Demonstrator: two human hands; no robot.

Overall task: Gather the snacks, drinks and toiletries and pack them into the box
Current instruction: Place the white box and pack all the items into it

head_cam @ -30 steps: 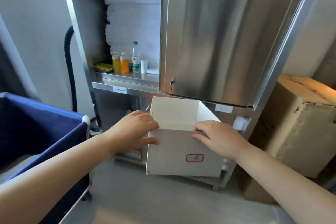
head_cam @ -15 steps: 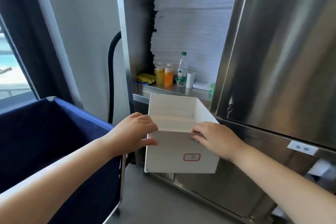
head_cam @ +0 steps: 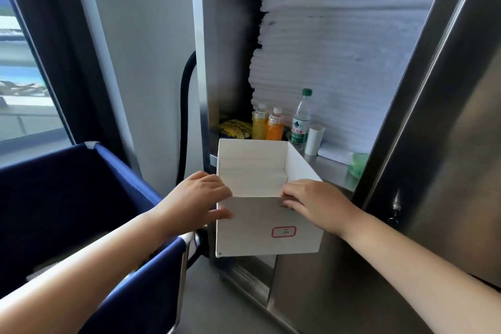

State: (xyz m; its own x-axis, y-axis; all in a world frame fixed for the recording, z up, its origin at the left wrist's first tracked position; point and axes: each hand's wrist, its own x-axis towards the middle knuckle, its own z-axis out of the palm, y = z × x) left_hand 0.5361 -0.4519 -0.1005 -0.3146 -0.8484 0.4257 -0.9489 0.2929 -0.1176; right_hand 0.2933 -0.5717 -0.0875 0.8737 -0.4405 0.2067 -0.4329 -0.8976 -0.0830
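I hold an open white box [head_cam: 260, 225] with a red-bordered label in front of a steel cabinet shelf [head_cam: 330, 171]. My left hand [head_cam: 198, 198] grips its near left corner, thumb on the front wall. My right hand [head_cam: 311, 200] grips the near right corner, fingers curled over the rim. The box looks empty inside. On the shelf behind it stand two orange juice bottles [head_cam: 267, 125], a green-capped water bottle [head_cam: 301, 119] and a small white tube [head_cam: 314, 139]. A yellow snack packet [head_cam: 234, 129] lies to their left, and a green item [head_cam: 359, 164] sits at the shelf's right end.
A tall stack of folded white towels [head_cam: 333, 57] fills the shelf behind the bottles. The cabinet's steel door [head_cam: 447, 116] stands on the right. A blue fabric cart [head_cam: 67, 198] is at my left, with a black hose [head_cam: 187, 89] beside the cabinet frame.
The box has come up level with the shelf and close to the bottles. The view has shifted left and nearer to the cabinet; both hands keep the same grip.
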